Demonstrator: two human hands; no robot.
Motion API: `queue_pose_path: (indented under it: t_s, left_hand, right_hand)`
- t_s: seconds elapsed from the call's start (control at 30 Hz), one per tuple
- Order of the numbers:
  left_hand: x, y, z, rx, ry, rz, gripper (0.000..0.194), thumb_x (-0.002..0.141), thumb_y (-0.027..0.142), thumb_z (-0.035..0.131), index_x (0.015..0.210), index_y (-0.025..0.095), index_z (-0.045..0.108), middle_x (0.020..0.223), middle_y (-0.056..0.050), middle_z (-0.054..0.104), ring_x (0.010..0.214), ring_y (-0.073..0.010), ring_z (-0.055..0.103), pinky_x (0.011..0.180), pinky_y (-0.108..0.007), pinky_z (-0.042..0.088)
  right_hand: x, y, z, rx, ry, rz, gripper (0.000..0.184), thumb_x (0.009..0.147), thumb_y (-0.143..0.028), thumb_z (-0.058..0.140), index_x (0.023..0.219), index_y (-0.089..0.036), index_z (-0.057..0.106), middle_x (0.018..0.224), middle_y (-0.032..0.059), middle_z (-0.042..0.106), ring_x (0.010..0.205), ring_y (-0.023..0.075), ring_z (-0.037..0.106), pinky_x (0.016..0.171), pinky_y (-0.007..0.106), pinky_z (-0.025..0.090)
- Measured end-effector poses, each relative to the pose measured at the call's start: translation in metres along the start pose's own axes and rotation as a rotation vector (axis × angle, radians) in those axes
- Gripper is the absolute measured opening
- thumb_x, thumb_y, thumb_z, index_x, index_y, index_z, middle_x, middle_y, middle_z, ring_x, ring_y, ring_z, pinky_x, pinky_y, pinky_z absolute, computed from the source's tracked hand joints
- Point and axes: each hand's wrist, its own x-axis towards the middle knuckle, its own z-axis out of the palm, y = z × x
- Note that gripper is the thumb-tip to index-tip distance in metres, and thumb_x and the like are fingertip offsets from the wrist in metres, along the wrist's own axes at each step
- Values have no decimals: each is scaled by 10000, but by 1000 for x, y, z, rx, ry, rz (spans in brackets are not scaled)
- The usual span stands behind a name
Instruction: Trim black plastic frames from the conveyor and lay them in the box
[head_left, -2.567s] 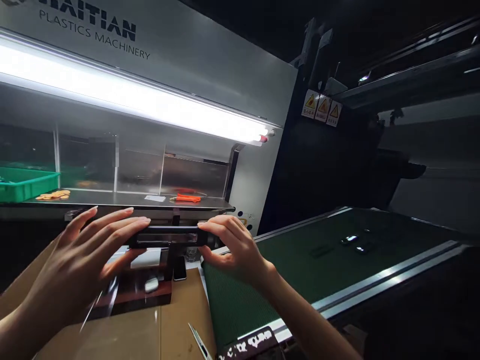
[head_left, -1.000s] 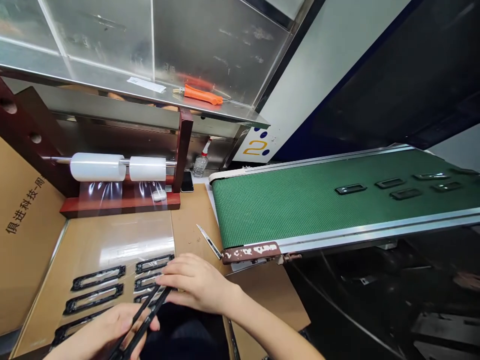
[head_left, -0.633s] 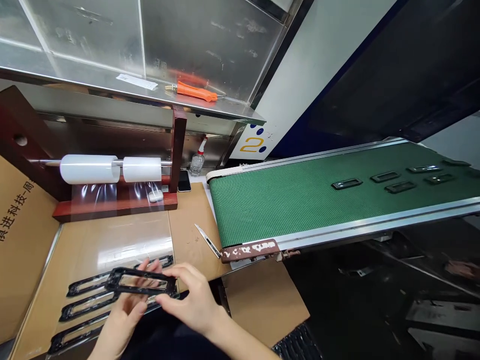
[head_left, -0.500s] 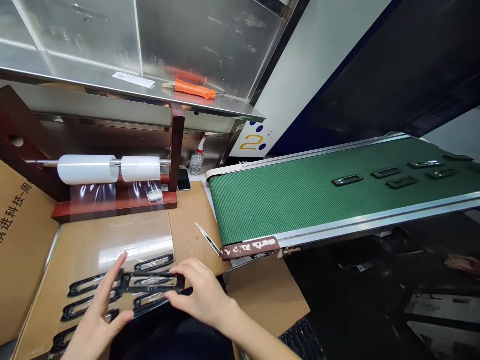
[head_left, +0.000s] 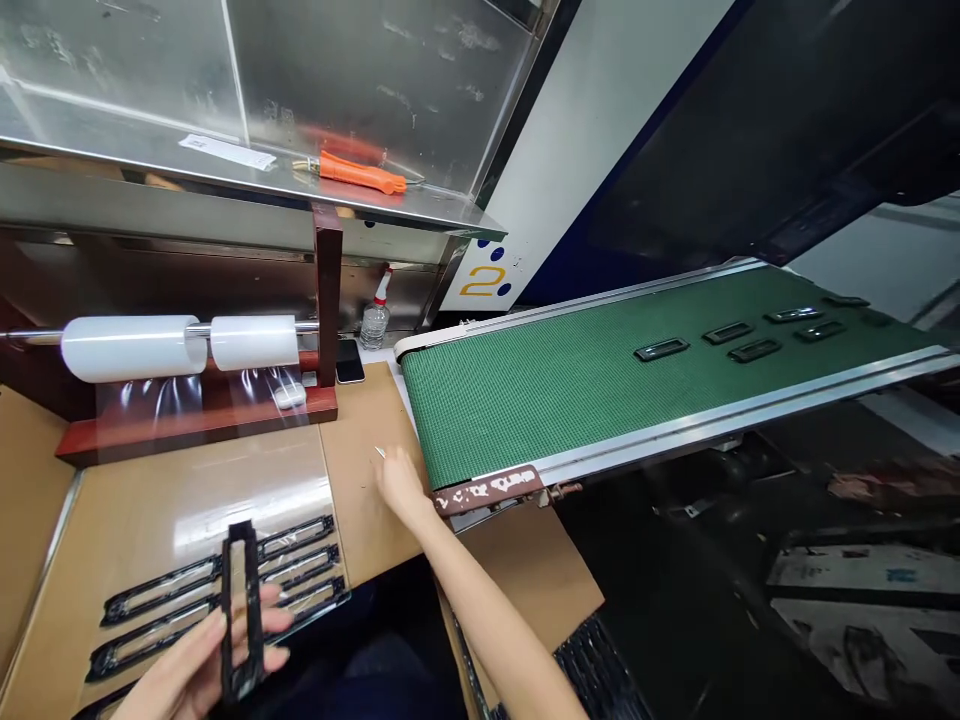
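My left hand (head_left: 196, 655) is closed around a long black plastic frame (head_left: 255, 610) with a narrow slot, tilted on end above the work surface. My right hand (head_left: 399, 488) is down on the cardboard beside the conveyor's near end. Its fingers are closed over a slim craft knife (head_left: 380, 452); only a silver tip shows and the rest is covered. Behind the held frame, several similar black frames (head_left: 154, 590) lie in rows on a clear film sheet (head_left: 247, 485).
A green conveyor belt (head_left: 517, 400) carries several dark frames (head_left: 660, 349). Two white film rolls (head_left: 135, 347) hang on a wooden stand (head_left: 328, 300). Nearby are a phone (head_left: 349, 362) and a spray bottle (head_left: 375, 322). An orange-handled tool (head_left: 360, 173) lies on the metal shelf (head_left: 442, 212).
My right hand has let go of the black frame and moved up and right onto the knife. The frame, now in my left hand alone, has turned from level to upright.
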Motion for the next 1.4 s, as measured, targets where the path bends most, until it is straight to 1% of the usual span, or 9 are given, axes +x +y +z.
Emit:
queue_pose_path:
  t_s: [0.13, 0.23, 0.33, 0.43, 0.53, 0.63, 0.83, 1.03, 1.4]
  left_hand:
    - [20, 5, 8, -166, 155, 175, 477, 804, 482, 624, 1226, 262, 592, 1244, -65, 624, 1095, -279, 604, 903, -302, 517]
    - [27, 10, 19, -202, 195, 274, 480, 810, 394, 655, 1265, 293, 540, 1284, -26, 599, 1138, -238, 578, 898, -232, 504]
    - [26, 18, 27, -227, 191, 361, 537, 786, 353, 698, 1288, 308, 514, 1278, -20, 604, 1152, -231, 569, 908, -227, 500]
    - [17, 28, 40, -228, 259, 459, 560, 752, 347, 744, 1270, 311, 533, 1218, -20, 643, 1112, -217, 597, 889, -198, 502]
    - [5, 38, 58, -210, 344, 559, 541, 696, 375, 791, 1196, 307, 594, 1147, -14, 679, 1061, -219, 626, 874, -199, 515]
    - [-5, 43, 74, -185, 377, 644, 528, 648, 396, 821, 1133, 306, 634, 1087, -13, 701, 1040, -247, 636, 860, -252, 543]
    - [-15, 42, 85, -140, 414, 717, 507, 609, 414, 839, 1076, 323, 662, 1036, -16, 711, 1020, -289, 643, 816, -309, 577]
    - [-19, 39, 89, -66, 353, 753, 441, 662, 398, 809, 1073, 341, 660, 1036, -1, 710, 1050, -289, 629, 858, -314, 560]
    - [-20, 32, 114, -161, 465, 735, 478, 570, 485, 843, 1000, 374, 664, 995, 12, 687, 983, -296, 655, 792, -330, 589]
  right_hand:
    - [30, 37, 16, -48, -2, 248, 256, 894, -289, 592, 1082, -116, 594, 1103, 96, 618, 985, 208, 612, 859, 421, 525]
    - [33, 42, 17, -33, -2, 277, 204, 909, -244, 562, 1050, -102, 600, 1053, 98, 633, 949, 198, 620, 853, 403, 519]
    - [16, 26, 4, 39, 15, 140, 226, 957, -168, 429, 1105, -94, 584, 1051, 125, 646, 972, 187, 617, 875, 340, 490]
    - [-21, -3, -25, 144, 41, -91, 344, 982, -171, 353, 1298, -194, 486, 1155, 75, 619, 1056, 135, 574, 917, 257, 453]
    - [-62, -31, -58, 209, 125, -405, 356, 984, -304, 387, 1321, -269, 497, 932, 29, 643, 830, 128, 603, 727, 233, 495]
    - [-88, -49, -81, 103, 231, -581, 326, 960, -364, 451, 1245, -278, 583, 743, 5, 604, 658, 125, 573, 572, 230, 458]
    - [-94, -55, -86, 46, 249, -643, 302, 957, -332, 465, 1224, -289, 600, 711, -5, 595, 620, 114, 561, 531, 218, 445]
    - [-98, -52, -89, 72, 256, -664, 297, 956, -326, 466, 1210, -269, 608, 710, -4, 601, 615, 115, 571, 522, 216, 458]
    - [-105, -47, -93, 262, 182, -672, 291, 935, -277, 490, 1175, -208, 639, 698, 9, 614, 591, 109, 546, 510, 212, 443]
